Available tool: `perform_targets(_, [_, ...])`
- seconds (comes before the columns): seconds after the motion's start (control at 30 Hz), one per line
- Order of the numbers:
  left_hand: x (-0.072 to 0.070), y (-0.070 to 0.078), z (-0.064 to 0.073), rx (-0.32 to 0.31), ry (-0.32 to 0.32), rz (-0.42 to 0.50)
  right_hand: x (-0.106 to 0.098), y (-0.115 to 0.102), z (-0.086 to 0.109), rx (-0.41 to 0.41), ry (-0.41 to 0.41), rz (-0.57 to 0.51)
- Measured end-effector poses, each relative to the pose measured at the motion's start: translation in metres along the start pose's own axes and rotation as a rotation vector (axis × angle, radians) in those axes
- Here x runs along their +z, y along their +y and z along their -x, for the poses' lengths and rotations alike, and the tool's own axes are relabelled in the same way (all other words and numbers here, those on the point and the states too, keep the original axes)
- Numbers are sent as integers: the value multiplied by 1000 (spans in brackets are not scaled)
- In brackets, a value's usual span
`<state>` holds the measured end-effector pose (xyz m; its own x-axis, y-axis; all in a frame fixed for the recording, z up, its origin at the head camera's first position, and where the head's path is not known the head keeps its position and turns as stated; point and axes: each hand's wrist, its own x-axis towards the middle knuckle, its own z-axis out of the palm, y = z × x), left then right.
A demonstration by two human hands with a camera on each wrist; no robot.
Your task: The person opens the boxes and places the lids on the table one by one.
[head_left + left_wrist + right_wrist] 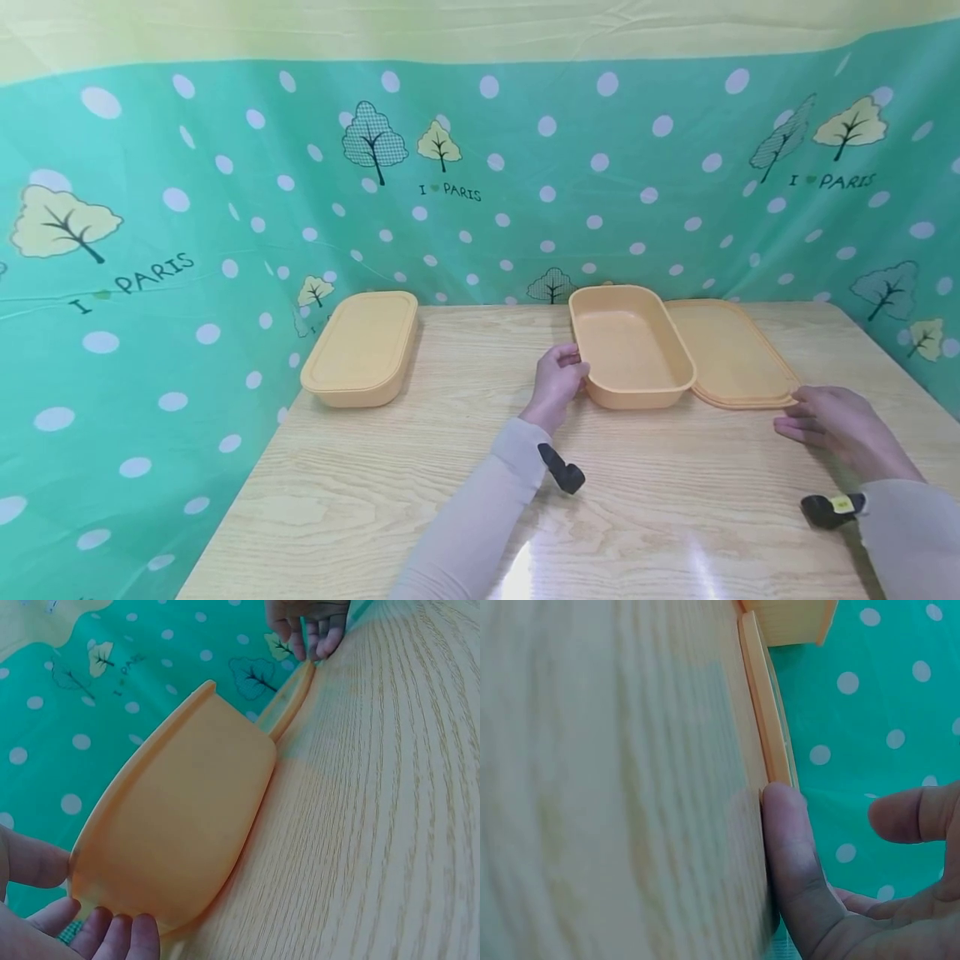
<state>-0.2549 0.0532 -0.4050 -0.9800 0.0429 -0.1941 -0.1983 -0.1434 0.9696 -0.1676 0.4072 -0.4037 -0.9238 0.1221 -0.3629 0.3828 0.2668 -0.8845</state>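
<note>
An open, orange-yellow plastic food container [633, 350] stands on the table, its inside bare. My left hand [557, 383] pinches its left side, with the thumb at the rim and the fingers [142, 937] against the outer wall. Flat on the table to its right lies the matching lid [731, 354], partly behind the container. My right hand [843, 421] is at the lid's near right corner. In the right wrist view, one fingertip [784, 806] touches the lid's edge [765, 705] while the thumb stands apart from it.
A second container [362, 346] of the same colour, with its lid on, sits at the table's left side. A green dotted cloth [480, 167] with tree prints hangs behind and beside the wooden table [337, 508].
</note>
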Motion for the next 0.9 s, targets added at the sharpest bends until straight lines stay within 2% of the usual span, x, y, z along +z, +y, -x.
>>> perform_targets(0.43, [-6, 2, 4, -6, 15, 9, 9, -2, 4, -54, -18, 8])
perform_targets(0.9, [-18, 5, 1, 15, -1, -28, 16, -16, 5, -92, 42, 65])
